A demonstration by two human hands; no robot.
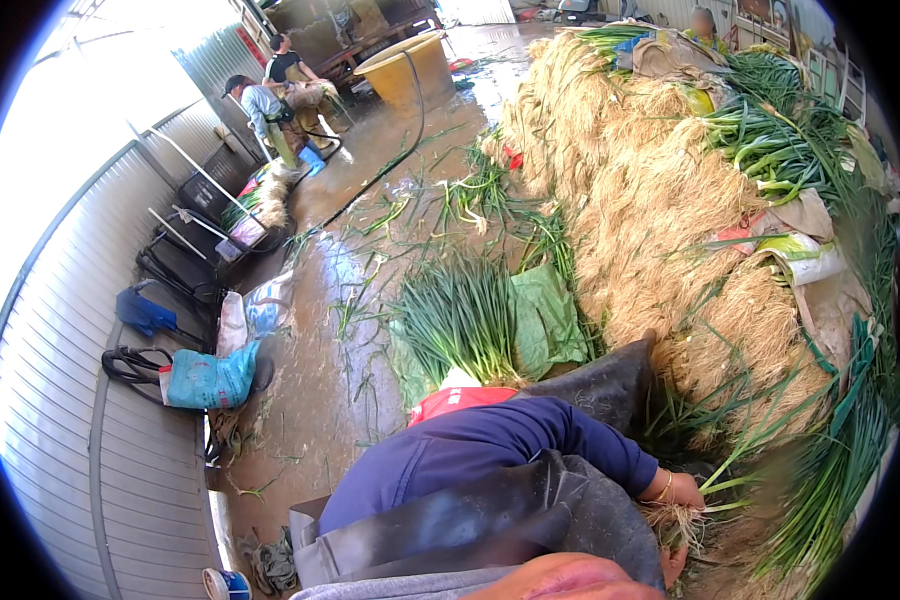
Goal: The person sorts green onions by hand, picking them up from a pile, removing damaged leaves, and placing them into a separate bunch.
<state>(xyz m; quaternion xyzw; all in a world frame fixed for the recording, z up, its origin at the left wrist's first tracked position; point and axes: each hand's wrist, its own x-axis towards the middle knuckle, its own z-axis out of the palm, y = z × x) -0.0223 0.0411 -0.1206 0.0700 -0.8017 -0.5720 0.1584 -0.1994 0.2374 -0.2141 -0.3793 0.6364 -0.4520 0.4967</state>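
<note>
My left hand (678,490), at the end of a dark blue sleeve with a bracelet at the wrist, is closed around a few green onions (727,494). Their pale, stringy roots (678,522) hang below the fingers. Just under them is my right hand (674,564), mostly hidden behind the black apron (610,515); its visible fingers are closed at the root ends. To the right lies a loose heap of long green onions (838,485). Ahead of my left arm, a thick bundle of green onions (460,310) stands upright beside a red bag (460,400).
A tall pile of rooty green onions (640,190) fills the right side. Green sacking (548,320) lies by the bundle. Scraps litter the wet floor (320,350). A blue bag (210,378) hangs at the left wall. Two people (265,105) work near a yellow tub (407,75) and hose (400,155).
</note>
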